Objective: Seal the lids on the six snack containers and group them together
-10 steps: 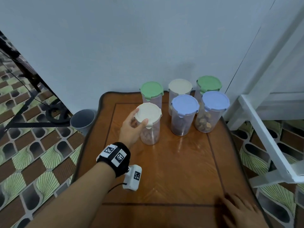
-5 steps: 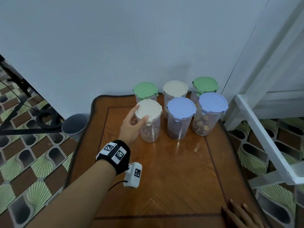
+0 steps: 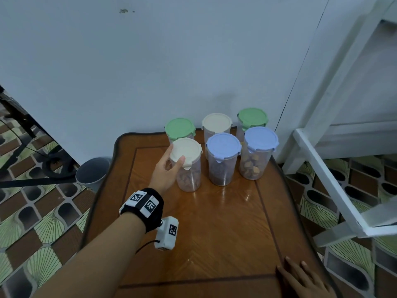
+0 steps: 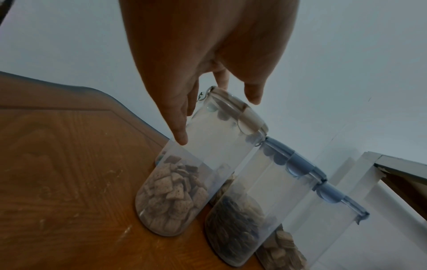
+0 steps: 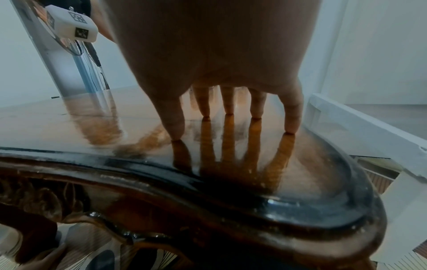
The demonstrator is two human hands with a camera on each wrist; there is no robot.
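I can read no words, brands or numbers; only black-and-white square code markers sit on my wrist band and its white camera box.

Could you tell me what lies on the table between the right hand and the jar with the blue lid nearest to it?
Nothing: in the head view only bare wooden table separates the right hand from the blue-lidded jar.
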